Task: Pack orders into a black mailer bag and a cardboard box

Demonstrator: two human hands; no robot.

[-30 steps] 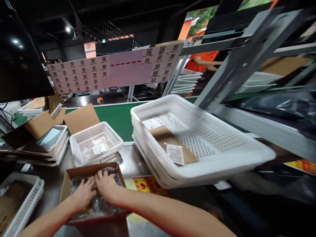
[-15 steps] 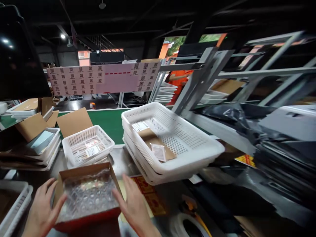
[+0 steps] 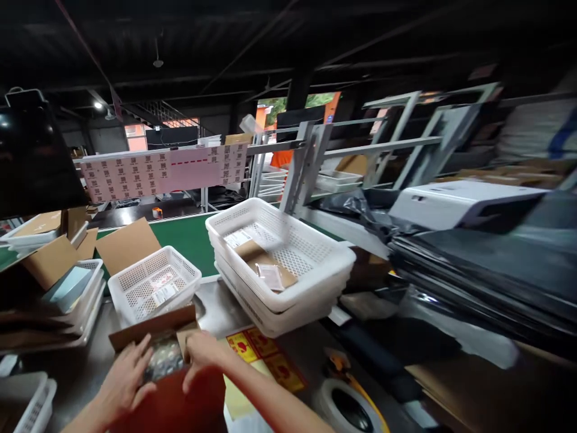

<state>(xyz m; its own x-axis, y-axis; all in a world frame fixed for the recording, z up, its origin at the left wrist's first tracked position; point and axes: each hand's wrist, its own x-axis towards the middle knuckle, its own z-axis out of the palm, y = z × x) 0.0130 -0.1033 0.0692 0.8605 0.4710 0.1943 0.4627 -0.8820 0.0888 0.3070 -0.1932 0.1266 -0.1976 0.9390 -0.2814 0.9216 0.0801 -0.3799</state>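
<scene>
A small cardboard box with a red outside sits at the near edge of the steel table, bubble wrap showing inside it. My left hand lies on the box's left flap with fingers spread. My right hand presses the right flap down over the opening. Both flaps are folded partly inward, and neither hand holds anything loose.
Behind the box stands a small white basket with labels, and to its right a stack of large white baskets holding a brown envelope. Basket stacks with cardboard lie at left. A tape roll sits at right; a green conveyor runs behind.
My hands went from pressing the bubble wrap inside the box to its outer sides, then onto the flaps, folding them inward. The view swung to the right.
</scene>
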